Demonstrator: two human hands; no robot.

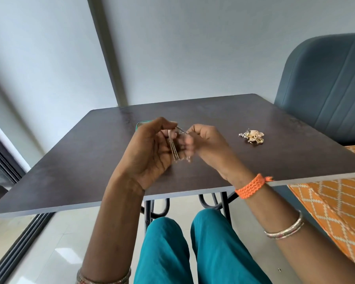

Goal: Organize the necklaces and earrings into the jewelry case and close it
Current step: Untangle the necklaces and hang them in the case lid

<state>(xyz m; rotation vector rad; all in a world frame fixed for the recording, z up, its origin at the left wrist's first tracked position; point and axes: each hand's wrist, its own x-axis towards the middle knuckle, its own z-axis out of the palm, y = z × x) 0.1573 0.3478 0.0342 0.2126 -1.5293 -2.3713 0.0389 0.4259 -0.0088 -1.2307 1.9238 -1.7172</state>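
Necklace (173, 149) held up between both hands above the bench (90, 160), mid-frame, thin chain strands hanging down in front of the left palm. Left hand (150, 152) is palm-up-ish, thumb and forefinger pinching the chain's top end, other fingers (186, 143) curled loosely behind the strands. Right hand (205, 142) sits just beside it, fingertips pinched on the same chain end near the clasp; the two hands almost touch there. Clasp detail too small to read. Small dangling bit (188, 159) hangs under the right fingers; cannot tell what it is.

Earrings (251, 136), a gold and silver cluster, lie on the bench to the right, well apart from the hands. Case (142, 123): only a green edge shows behind the left hand, mostly hidden, so cannot tell if it is open.

Right wrist has an orange braided band (251, 186), a metal bangle (285, 228) further up the forearm. Left forearm has a bangle (103, 278) at the frame bottom. Teal trousers (172, 253) below the bench edge. Blue chair (326, 89) at far right, orange patterned cloth (336, 201) under it.
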